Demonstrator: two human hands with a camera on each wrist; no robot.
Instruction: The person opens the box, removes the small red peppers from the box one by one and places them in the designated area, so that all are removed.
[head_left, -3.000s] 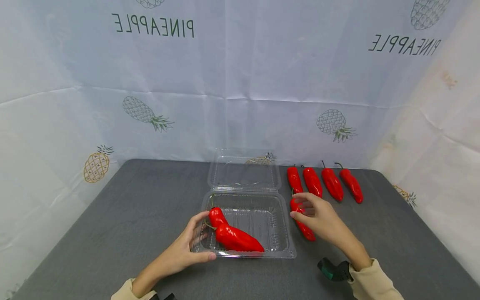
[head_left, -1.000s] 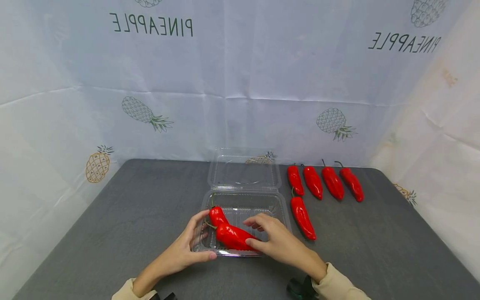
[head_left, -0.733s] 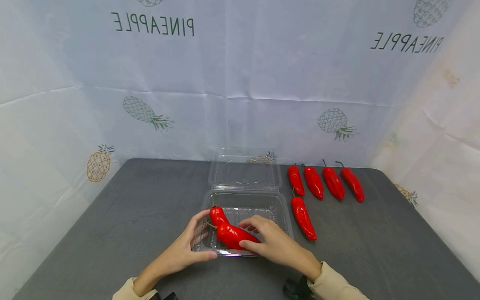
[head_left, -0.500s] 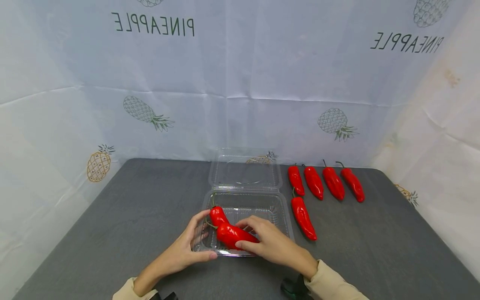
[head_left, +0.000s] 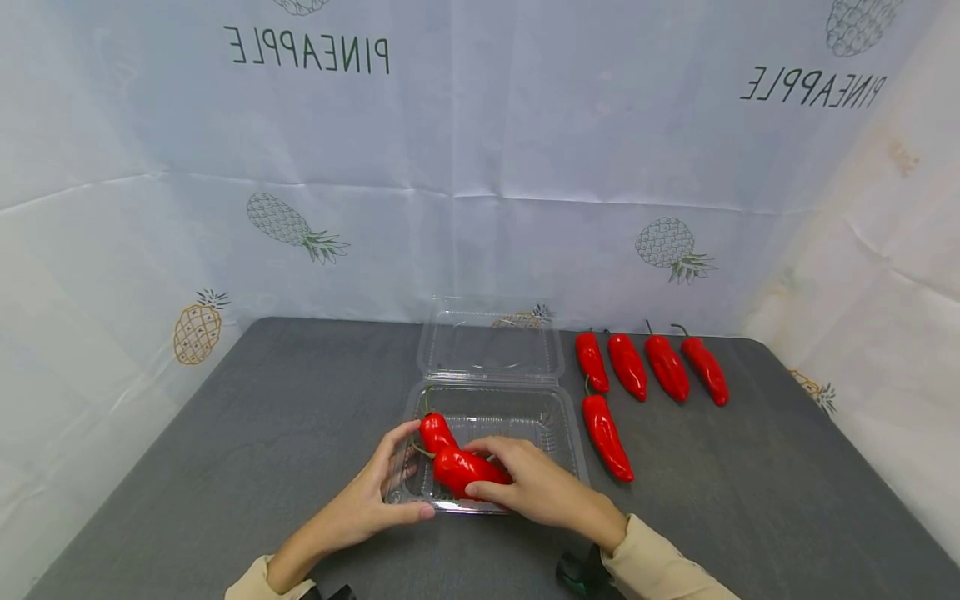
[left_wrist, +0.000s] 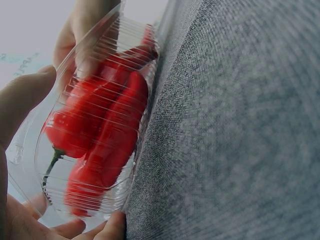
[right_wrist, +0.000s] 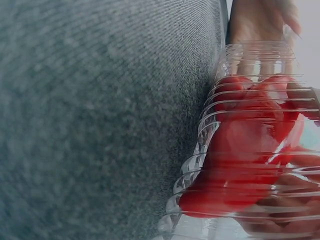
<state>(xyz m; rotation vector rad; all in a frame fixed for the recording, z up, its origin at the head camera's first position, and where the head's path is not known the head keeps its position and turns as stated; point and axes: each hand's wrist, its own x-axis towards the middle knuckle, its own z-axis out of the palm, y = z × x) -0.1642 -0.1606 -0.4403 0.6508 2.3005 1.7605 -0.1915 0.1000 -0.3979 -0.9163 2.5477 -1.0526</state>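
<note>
A clear plastic clamshell container lies on the table with its lid folded back. My left hand holds its left side, thumb at the front rim and fingers along the left wall. Inside, one red pepper lies slanted across the front, partly over a second red pepper. My right hand reaches into the container and grips the front pepper's right end, thumb in front and fingers behind. Through the ribbed wall, the left wrist view shows both peppers; the right wrist view is blurred over the peppers.
One red pepper lies just right of the container. Behind it stands a row of several more red peppers with stems pointing back. A pineapple-print cloth hangs behind the dark grey table.
My right hand has left the loose pepper at the right and come into the container. Over the last second it slid slightly left along the front pepper. My left hand stays put.
</note>
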